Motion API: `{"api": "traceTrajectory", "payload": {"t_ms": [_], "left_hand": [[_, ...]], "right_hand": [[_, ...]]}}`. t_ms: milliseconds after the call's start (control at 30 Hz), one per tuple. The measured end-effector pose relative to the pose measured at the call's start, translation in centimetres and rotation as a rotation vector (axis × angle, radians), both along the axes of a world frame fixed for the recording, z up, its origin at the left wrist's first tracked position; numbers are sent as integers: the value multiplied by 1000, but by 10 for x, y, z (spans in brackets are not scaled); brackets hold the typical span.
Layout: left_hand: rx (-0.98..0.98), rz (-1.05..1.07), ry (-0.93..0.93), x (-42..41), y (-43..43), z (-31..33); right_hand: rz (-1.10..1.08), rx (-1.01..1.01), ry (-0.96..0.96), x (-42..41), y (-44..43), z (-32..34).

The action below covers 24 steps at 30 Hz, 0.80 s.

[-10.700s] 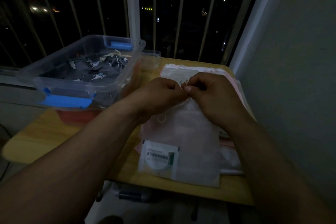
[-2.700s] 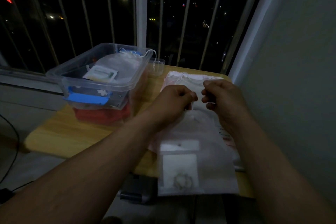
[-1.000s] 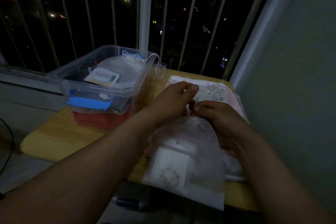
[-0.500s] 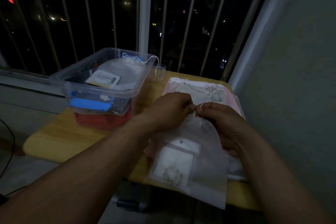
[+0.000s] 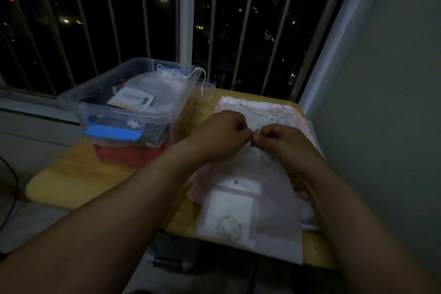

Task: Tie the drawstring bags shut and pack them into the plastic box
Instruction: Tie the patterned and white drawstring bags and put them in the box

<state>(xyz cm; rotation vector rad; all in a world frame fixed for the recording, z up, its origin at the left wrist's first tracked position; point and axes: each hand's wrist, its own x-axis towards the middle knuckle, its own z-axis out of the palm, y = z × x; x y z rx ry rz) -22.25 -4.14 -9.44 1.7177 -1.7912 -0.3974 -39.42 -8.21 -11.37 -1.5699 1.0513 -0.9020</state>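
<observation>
Pinching the drawstring (image 5: 254,136) tight, both hands' fingers (image 5: 243,131) meet above the sheer bag (image 5: 269,198).

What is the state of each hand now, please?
Left hand: closed, pinching the drawstring at the mouth of the drawstring bag.
Right hand: closed, pinching the same drawstring.

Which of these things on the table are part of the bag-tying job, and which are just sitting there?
Part of the job:
left hand
right hand
bag being tied
pile of bags
plastic box
bag in the box

Just lying about:
small clear cup
red thing under the box
</observation>
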Motion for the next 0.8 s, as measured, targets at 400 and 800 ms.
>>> {"api": "traceTrajectory", "payload": {"t_ms": [400,800], "left_hand": [[393,-2,590,7,5,-1],[371,22,679,7,1,-3]], "right_hand": [[-48,-25,34,3,7,-2],[-55,39,-41,5,1,-5]]}}
